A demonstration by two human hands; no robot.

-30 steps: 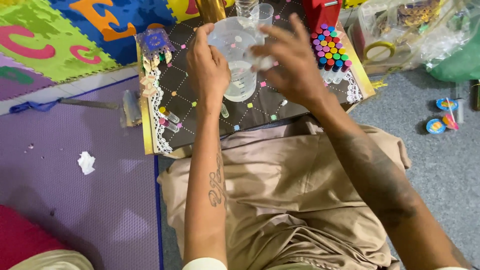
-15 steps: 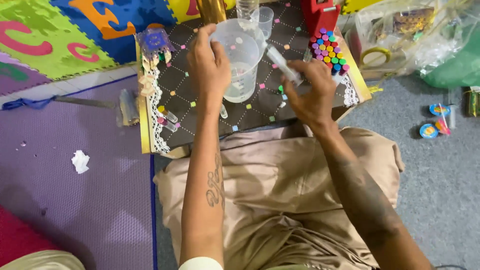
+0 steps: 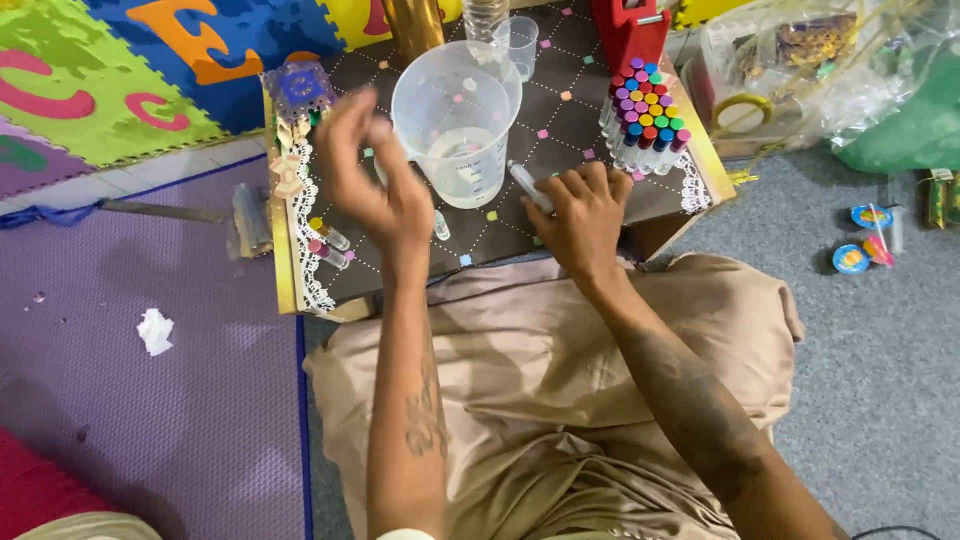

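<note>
Now the right hand (image 3: 583,212) is resting on the dark desk (image 3: 570,125), fingers curled around a small clear tube (image 3: 528,186) just beside the jug (image 3: 458,120). Left of the jug, the left hand (image 3: 370,175) is hovering blurred, fingers loosely bent, holding nothing visible. Capped vials (image 3: 645,125) are standing near the desk's right edge.

1 clear measuring jug (image 3: 458,120), 1 small clear cup (image 3: 522,42), 2 hands, 3 small vials (image 3: 330,240) on the board, 1 crumpled tissue (image 3: 155,331)

Purple mat (image 3: 150,400), grey carpet (image 3: 880,380) and colourful letter foam tiles (image 3: 120,90) cover the floor.
</note>
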